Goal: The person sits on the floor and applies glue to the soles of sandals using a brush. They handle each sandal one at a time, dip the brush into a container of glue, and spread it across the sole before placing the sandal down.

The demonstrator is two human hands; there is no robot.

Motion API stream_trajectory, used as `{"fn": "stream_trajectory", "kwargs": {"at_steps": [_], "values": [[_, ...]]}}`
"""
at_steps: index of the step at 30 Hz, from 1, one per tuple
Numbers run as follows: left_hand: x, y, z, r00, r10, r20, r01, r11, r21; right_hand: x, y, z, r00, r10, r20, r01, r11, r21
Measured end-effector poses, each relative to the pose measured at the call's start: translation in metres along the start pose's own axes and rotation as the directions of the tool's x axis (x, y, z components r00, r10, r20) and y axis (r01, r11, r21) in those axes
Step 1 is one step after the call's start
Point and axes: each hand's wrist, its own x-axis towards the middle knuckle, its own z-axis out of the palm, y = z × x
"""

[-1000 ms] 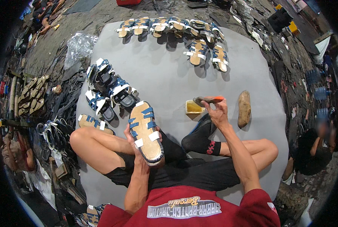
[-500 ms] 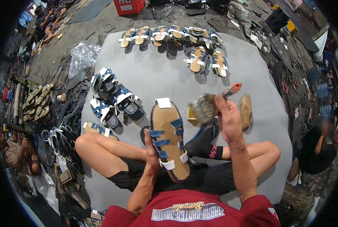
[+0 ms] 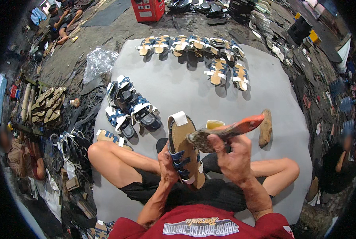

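Observation:
My left hand (image 3: 169, 166) is closed round the lower left side of a sandal (image 3: 179, 138). The sandal has a tan insole, blue straps and white strap ends, and its toe points away from me. A worn paintbrush (image 3: 230, 131) with an orange-red handle end is gripped in my right hand (image 3: 237, 157). Its clumped, greyish bristles meet the right edge of the insole; whether they press on it I cannot tell. Just behind the brush stands a small tub (image 3: 215, 124) with yellowish contents, partly hidden. To its right lies a worn, shoe-shaped wooden piece (image 3: 265, 128).
Blue-and-white sandals (image 3: 133, 106) are piled at left on the grey mat (image 3: 178, 85). More tan-insoled sandals (image 3: 189, 44) line its far edge. Beyond are a red box (image 3: 147, 11), a clear plastic bag (image 3: 100, 63) and scattered scraps. Other people sit at both sides.
The brush has come left and down onto the insole, its handle now slanting to the right. The sandal has turned and tilted slightly. The whole view has shifted a little.

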Motion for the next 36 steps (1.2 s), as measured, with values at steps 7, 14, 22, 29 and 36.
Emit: {"fn": "stream_trajectory", "kwargs": {"at_steps": [7,14,22,29,36], "values": [[-0.003,-0.016,-0.012,0.998,-0.009,0.056,0.014,0.997,-0.079,0.015,-0.006,0.012,0.976,-0.189,-0.106,0.171,0.973,-0.154],[-0.013,-0.019,-0.029,0.992,-0.113,0.06,0.123,0.97,-0.208,0.014,-0.024,0.013,0.981,0.036,-0.192,-0.024,0.998,0.064],[-0.022,-0.014,-0.04,0.983,-0.185,-0.01,0.18,0.968,-0.173,0.031,-0.029,0.002,0.968,0.179,-0.176,-0.149,0.974,0.17],[-0.022,-0.01,-0.035,0.976,-0.218,0.001,0.216,0.968,-0.125,0.048,0.0,0.015,0.968,-0.212,-0.134,0.192,0.97,-0.152],[-0.013,0.005,-0.025,0.967,-0.253,0.041,0.256,0.961,-0.103,0.038,-0.002,0.004,0.991,-0.124,0.043,0.12,0.99,0.071]]}}
